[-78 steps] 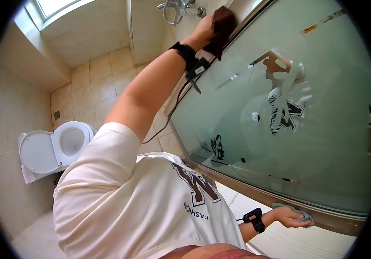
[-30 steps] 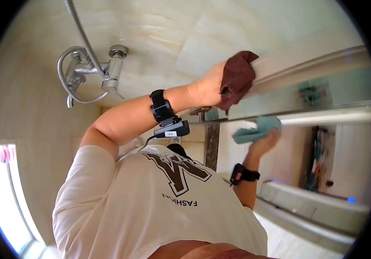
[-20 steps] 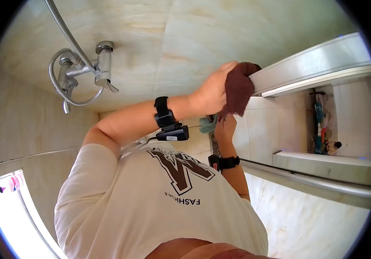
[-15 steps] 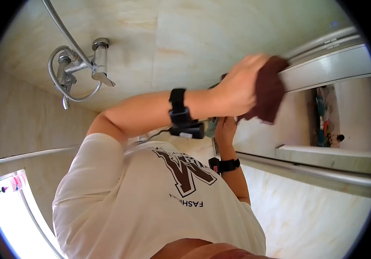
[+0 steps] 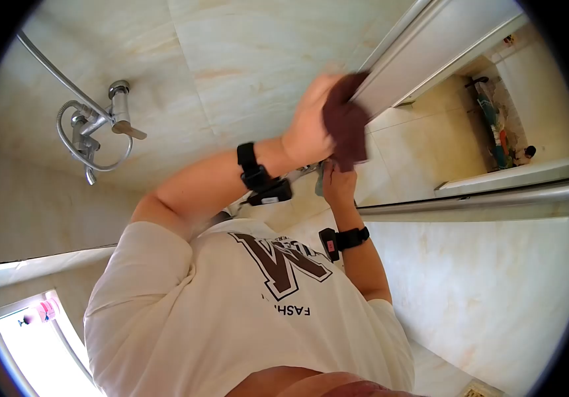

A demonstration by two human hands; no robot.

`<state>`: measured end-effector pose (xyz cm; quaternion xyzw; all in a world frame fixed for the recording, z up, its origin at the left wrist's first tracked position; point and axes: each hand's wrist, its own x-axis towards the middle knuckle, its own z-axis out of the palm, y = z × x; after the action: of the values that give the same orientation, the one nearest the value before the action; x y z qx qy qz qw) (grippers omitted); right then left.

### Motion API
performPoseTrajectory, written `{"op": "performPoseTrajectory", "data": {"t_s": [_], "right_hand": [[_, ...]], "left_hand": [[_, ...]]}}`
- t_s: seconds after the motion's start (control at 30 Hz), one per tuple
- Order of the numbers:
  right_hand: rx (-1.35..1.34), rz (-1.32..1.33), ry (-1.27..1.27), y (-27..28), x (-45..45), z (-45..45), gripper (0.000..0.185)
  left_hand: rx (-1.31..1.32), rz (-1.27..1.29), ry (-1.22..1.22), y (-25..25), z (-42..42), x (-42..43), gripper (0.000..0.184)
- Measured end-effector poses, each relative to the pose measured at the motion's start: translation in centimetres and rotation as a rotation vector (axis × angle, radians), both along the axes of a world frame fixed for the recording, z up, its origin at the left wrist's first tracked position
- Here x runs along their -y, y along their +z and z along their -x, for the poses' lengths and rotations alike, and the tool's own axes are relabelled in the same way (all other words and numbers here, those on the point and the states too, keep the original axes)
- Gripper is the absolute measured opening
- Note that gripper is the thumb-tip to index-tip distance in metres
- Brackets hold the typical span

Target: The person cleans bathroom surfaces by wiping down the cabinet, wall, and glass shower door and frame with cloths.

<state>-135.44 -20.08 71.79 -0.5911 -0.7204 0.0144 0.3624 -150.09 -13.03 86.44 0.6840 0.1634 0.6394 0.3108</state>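
Observation:
My left hand [image 5: 309, 129] is closed on a dark maroon cloth [image 5: 347, 126], somewhat blurred. The cloth lies against the end of a wide pale metal door rail [image 5: 417, 59]. Just below it, my right hand [image 5: 340, 184] is raised with curled fingers, close to the lower edge of the cloth. A small grey-green piece [image 5: 319, 184] shows beside the right fingers; what it is and how it is held I cannot make out. Black straps with small boxes sit on both wrists.
At upper left, a chrome shower mixer [image 5: 120, 109] with a looping hose is fixed to the marbled tile wall. A metal bar [image 5: 470, 198] runs along the right. Beyond it, colourful items [image 5: 496, 135] stand in a narrow space. A bright window [image 5: 43, 344] is at lower left.
My left hand and the maroon cloth have moved left and slightly down in the view. The view has tilted, so the rail now slopes more steeply. My right hand has shifted little.

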Motion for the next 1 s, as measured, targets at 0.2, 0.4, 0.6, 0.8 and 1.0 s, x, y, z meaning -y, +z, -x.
{"op": "performPoseTrajectory", "data": {"t_s": [0.2,0.4,0.6,0.8,1.0], "right_hand": [[0.005,0.028,-0.039,0.7,0.0,0.3,0.029],[-0.138,0.113,-0.002,1.8,-0.5,1.3,0.023],[-1.085,0.059,-0.014,6.8,-3.1,-1.9,0.031],[-1.262,-0.486,0.593,27.8,-4.5,3.0,0.064],[-0.397,-0.675,0.255,20.4,-5.9,4.9,0.068]], "left_hand": [[-0.229,-0.182,0.085,-0.2,2.5,-0.1,0.039],[-0.129,-0.362,0.139,12.4,3.2,-2.6,0.029],[-0.205,-0.447,0.378,6.7,3.7,-4.0,0.033],[-0.327,-0.187,0.243,0.3,3.6,-2.2,0.039],[-0.262,-0.195,0.227,-2.3,3.3,-1.9,0.038]]}}
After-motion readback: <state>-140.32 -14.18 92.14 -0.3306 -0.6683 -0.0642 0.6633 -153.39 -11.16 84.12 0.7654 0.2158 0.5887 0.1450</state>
